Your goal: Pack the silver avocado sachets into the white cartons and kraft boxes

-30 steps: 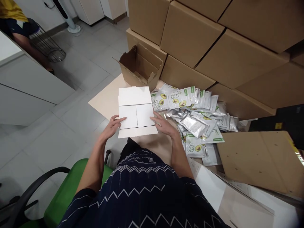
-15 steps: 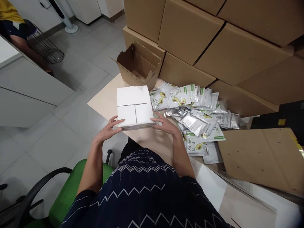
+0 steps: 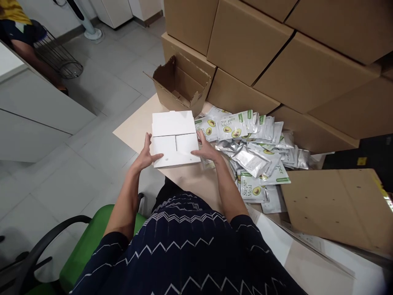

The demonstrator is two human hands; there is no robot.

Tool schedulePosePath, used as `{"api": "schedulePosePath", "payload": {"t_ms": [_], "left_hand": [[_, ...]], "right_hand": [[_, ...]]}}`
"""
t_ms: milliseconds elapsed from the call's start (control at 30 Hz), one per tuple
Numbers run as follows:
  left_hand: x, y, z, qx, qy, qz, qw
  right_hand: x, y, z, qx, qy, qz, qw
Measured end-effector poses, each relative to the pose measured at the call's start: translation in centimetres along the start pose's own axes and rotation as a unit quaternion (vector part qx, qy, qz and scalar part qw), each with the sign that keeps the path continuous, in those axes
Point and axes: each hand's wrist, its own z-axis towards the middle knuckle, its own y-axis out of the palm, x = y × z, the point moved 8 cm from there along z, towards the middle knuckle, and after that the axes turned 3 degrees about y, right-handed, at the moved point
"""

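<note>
A white cardboard box (image 3: 175, 123) lies on the light tabletop, its flaps folded over the top. A flap along the near side now covers the front ends of the two side flaps. My left hand (image 3: 145, 155) grips the box's left side, thumb on the near flap and fingers along the outer wall. On the opposite side, my right hand (image 3: 206, 148) holds the box likewise, its thumb resting on top. Right beside that hand is a pile of silver and white pouches (image 3: 233, 127) printed with avocados and "Super Meal".
An open brown carton (image 3: 159, 88) with torn edges stands behind the white box. Large brown cartons (image 3: 245, 45) are stacked along the back. A brown board (image 3: 331, 209) lies at the right, a green chair (image 3: 80, 250) at the left. Another person (image 3: 18, 32) sits far left.
The box's near flap has come over onto the top. Both hands have shifted from the front corners to the sides, with fingers now along the walls and thumbs on the flap.
</note>
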Motion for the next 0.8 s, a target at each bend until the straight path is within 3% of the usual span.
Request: {"api": "schedulePosePath", "payload": {"t_ms": [100, 200, 400, 500, 633, 800], "left_hand": [[0.3, -0.1, 1.2, -0.053, 0.019, 0.019, 0.998], [0.5, -0.2, 1.4, -0.055, 0.024, 0.036, 0.998], [1.2, -1.0, -0.1, 0.047, 0.067, 0.08, 0.993], [1.7, -1.2, -1.2, 0.083, 0.11, 0.147, 0.979], [2.1, -0.6, -2.8, 0.057, 0.125, 0.258, 0.956], [3.8, 1.8, -4.7, 0.003, 0.1, 0.347, 0.932]], "right_hand": [[-0.8, -0.2, 1.4, -0.019, -0.035, -0.006, 0.999], [-1.0, -0.2, 1.6, -0.007, -0.049, -0.009, 0.999], [-0.3, -0.6, 0.1, 0.068, -0.051, -0.008, 0.996], [-0.3, -0.8, -0.4, 0.088, -0.078, -0.033, 0.992], [-0.3, -0.5, -1.1, 0.062, -0.103, -0.027, 0.992], [0.5, 0.4, -2.5, -0.017, -0.05, -0.018, 0.998]]}}
